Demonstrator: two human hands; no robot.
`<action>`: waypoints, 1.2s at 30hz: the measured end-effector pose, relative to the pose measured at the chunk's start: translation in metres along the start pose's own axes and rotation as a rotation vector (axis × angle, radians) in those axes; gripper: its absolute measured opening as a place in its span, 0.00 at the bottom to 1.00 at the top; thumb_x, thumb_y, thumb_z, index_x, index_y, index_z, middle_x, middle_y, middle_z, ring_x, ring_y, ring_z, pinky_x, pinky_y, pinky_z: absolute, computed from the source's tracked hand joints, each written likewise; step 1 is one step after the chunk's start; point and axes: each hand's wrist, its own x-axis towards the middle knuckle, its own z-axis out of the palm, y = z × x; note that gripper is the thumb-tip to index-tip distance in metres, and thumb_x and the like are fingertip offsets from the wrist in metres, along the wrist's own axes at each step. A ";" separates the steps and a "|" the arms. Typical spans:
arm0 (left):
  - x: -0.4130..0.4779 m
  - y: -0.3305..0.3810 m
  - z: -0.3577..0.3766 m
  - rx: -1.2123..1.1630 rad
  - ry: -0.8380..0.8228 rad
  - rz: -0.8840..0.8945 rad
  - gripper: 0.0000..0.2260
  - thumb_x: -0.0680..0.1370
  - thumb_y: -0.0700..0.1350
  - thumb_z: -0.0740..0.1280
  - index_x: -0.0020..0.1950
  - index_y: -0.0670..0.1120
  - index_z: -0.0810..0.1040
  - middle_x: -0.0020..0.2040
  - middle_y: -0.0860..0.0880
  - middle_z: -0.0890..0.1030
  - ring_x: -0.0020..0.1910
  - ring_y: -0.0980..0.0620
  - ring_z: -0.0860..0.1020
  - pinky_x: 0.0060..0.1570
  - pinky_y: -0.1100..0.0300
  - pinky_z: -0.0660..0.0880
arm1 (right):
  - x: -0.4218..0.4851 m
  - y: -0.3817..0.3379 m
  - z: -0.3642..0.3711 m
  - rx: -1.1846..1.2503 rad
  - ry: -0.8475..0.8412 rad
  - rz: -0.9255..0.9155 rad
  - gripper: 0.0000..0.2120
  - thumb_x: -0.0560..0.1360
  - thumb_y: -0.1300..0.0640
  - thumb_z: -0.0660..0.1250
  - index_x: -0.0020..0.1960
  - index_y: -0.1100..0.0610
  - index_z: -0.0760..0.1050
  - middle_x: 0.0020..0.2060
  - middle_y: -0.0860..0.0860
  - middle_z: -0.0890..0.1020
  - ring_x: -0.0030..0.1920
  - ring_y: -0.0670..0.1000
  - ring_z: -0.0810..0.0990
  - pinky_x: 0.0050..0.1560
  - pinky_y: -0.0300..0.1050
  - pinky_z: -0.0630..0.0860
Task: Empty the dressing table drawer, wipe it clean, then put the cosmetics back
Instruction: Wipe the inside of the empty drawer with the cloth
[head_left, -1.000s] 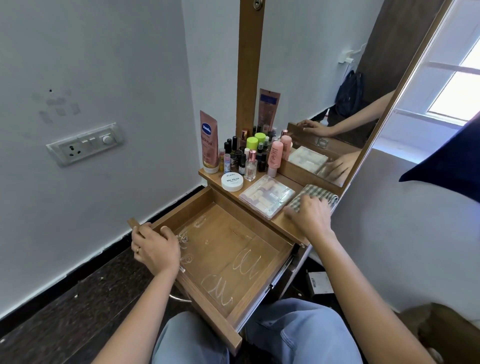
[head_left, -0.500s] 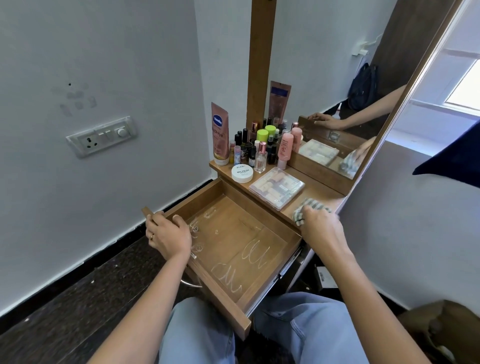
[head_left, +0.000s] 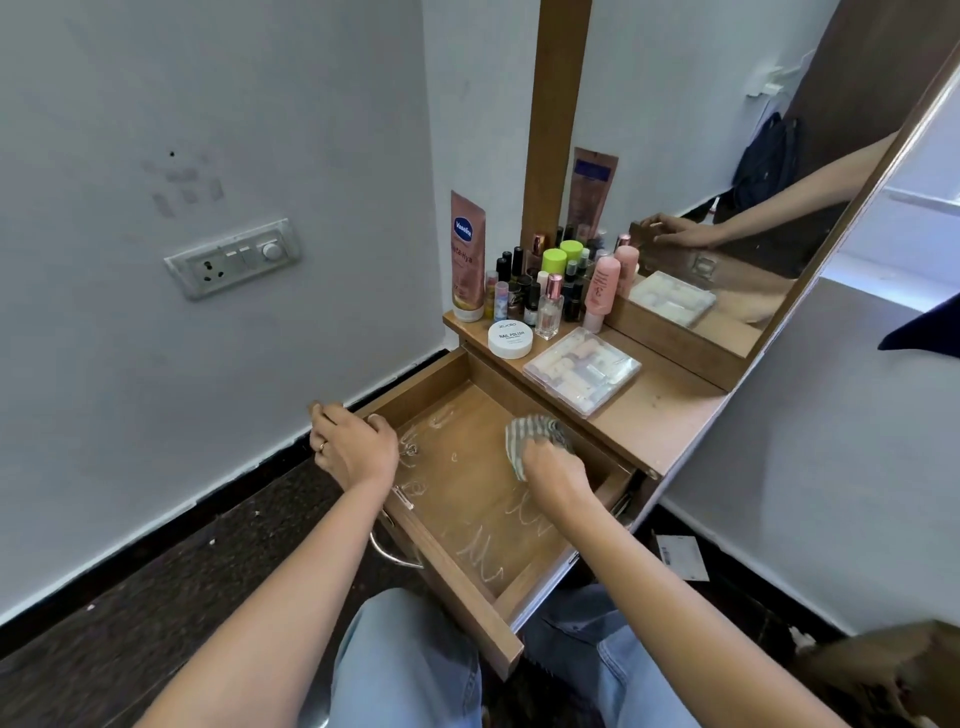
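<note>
One drawer (head_left: 457, 493) pulled out toward the person. Left hand (head_left: 356, 447) fingers curl over its corner. Right hand (head_left: 553, 470) fingers grip one striped cloth (head_left: 535, 431) inside.

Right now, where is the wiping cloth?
In the head view the striped cloth is inside the open drawer, toward its far right part, gripped by the right hand, just in front of the clear case on the tabletop.

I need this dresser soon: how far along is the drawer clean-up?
Done: the open wooden drawer holds no cosmetics; small bottles, a white jar and a clear plastic case stand on the dresser top. In hand: the right hand holds a striped grey cloth in the drawer, the left hand grips its corner; white smears show. Left: finish wiping, return cosmetics.
</note>
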 end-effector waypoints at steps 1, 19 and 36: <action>0.003 -0.001 0.001 0.026 0.001 0.019 0.20 0.77 0.44 0.62 0.66 0.38 0.65 0.70 0.38 0.64 0.66 0.34 0.65 0.63 0.38 0.65 | 0.005 0.002 0.008 0.004 -0.114 0.017 0.23 0.77 0.63 0.63 0.70 0.64 0.62 0.65 0.60 0.72 0.63 0.57 0.76 0.57 0.50 0.77; 0.031 -0.012 0.000 0.152 -0.006 0.191 0.21 0.79 0.47 0.62 0.67 0.36 0.67 0.68 0.36 0.70 0.75 0.39 0.57 0.70 0.42 0.62 | 0.052 -0.012 0.020 0.209 -0.208 0.129 0.37 0.72 0.58 0.70 0.74 0.60 0.54 0.72 0.58 0.61 0.67 0.61 0.70 0.61 0.56 0.75; 0.046 -0.012 -0.006 0.310 -0.020 0.212 0.18 0.79 0.49 0.60 0.60 0.35 0.70 0.57 0.37 0.75 0.58 0.38 0.71 0.54 0.45 0.70 | 0.043 -0.008 0.025 0.029 -0.184 0.099 0.30 0.72 0.54 0.72 0.68 0.62 0.64 0.64 0.57 0.72 0.61 0.57 0.76 0.56 0.49 0.77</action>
